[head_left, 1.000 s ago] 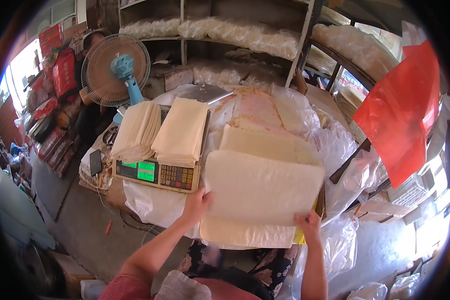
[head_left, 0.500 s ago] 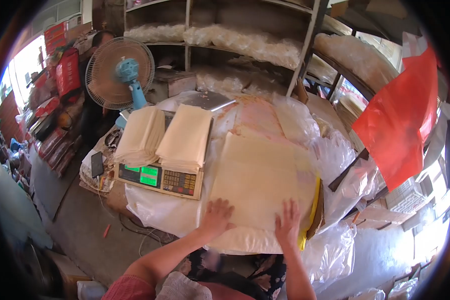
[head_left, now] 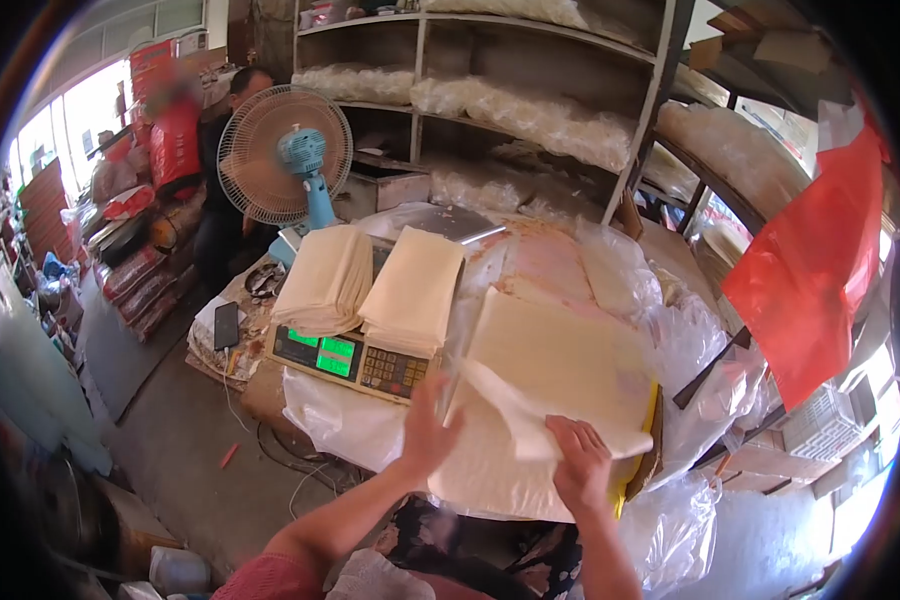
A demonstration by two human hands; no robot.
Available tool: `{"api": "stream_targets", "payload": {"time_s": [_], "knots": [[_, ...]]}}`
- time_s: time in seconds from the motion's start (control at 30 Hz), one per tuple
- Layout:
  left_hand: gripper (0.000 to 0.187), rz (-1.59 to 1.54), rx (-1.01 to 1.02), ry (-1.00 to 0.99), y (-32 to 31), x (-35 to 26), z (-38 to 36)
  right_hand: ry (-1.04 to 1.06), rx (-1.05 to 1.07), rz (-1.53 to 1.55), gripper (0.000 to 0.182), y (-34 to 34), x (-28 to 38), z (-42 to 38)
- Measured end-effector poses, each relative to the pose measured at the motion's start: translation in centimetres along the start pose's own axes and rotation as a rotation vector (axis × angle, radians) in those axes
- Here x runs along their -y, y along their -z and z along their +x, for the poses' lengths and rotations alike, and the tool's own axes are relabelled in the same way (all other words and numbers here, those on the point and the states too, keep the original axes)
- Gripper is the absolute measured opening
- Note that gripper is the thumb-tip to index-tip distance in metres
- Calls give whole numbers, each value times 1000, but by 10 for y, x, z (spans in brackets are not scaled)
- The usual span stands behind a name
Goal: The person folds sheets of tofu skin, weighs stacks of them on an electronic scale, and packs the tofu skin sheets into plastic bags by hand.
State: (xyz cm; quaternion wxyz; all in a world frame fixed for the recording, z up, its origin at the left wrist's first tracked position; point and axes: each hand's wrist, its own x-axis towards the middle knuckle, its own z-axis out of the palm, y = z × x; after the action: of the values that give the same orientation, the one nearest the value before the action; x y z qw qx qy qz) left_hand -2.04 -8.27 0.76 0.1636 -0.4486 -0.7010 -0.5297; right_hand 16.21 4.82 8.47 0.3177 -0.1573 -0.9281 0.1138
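Observation:
A stack of thin, cream-coloured sheets (head_left: 570,335) lies flat on the table in front of me. The near part of the top sheet (head_left: 510,405) is lifted and folded back across the stack. My right hand (head_left: 582,462) has its fingers closed over that folded edge, near the right side. My left hand (head_left: 427,432), slightly blurred, hovers at the left edge of the stack with fingers apart and nothing in it. Beyond it, two folded bundles of sheets, a left one (head_left: 322,280) and a right one (head_left: 413,290), rest on a digital scale (head_left: 395,372) with green displays.
A blue fan (head_left: 302,155) stands behind the scale, with a person (head_left: 235,150) partly hidden behind it. A phone (head_left: 227,325) lies at the table's left. Clear plastic bags (head_left: 685,310) and a hanging red bag (head_left: 810,270) are on the right. Shelves (head_left: 530,120) line the back.
Both hands were flat on the stack. Now the top sheet's near part is lifted and folded back under my right hand, and my left hand has come up off the stack. The view has shifted.

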Motion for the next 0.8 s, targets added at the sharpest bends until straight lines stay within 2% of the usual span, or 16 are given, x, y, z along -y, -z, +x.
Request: {"api": "stream_targets", "payload": {"time_s": [0.07, 0.13, 0.2, 0.23, 0.27, 0.33, 0.37, 0.4, 0.47, 0.5, 0.57, 0.6, 0.67, 0.73, 0.77, 0.8], "knots": [[65, -419, 83, 448, -6, 38, -21, 280, -18, 191, 36, 30, 3, -5], [79, -469, 196, 434, -3, 44, -38, 221, 1, 97, 32, 20, -9, -34], [79, -211, 236, -124, 17, 24, -30, 38, 148, 274, 36, -10, -46, -70], [75, -15, 422, -256, 24, 26, -31, -37, 150, 386, 27, -14, -51, -81], [75, -23, 432, -249, 23, 38, -40, -50, 156, 386, 27, -20, -62, -89], [66, -306, 930, 228, 10, 66, -57, -761, 264, 709, 27, -27, -80, -101], [63, -238, 820, 392, 13, 36, -41, -858, 389, 417, 31, -16, -74, -81], [63, -240, 825, 387, 9, 22, -30, -863, 383, 415, 31, -20, -76, -78], [67, -211, 593, 832, 0, 7, -15, -874, 278, 249, 39, -40, -89, -76], [67, -217, 592, 821, -7, 9, -15, -809, 272, 152, 43, -53, -98, -78], [73, 375, 557, -59, -21, 18, -27, -794, 231, 148, 47, -62, -100, -78], [73, 370, 547, -75, -24, 17, -31, -782, 195, 145, 51, -64, -101, -74], [79, 449, 758, -188, -30, 15, -41, -797, 221, 91, 67, -53, -83, -62], [81, 506, 707, -300, -31, 21, -40, -275, 235, -261, 84, -40, -64, -40], [80, 511, 797, -270, -30, 19, -36, -273, 202, -273, 84, -36, -61, -35], [78, 516, 884, -235, -28, 19, -32, -256, 459, -282, 91, -33, -60, -33]]}}
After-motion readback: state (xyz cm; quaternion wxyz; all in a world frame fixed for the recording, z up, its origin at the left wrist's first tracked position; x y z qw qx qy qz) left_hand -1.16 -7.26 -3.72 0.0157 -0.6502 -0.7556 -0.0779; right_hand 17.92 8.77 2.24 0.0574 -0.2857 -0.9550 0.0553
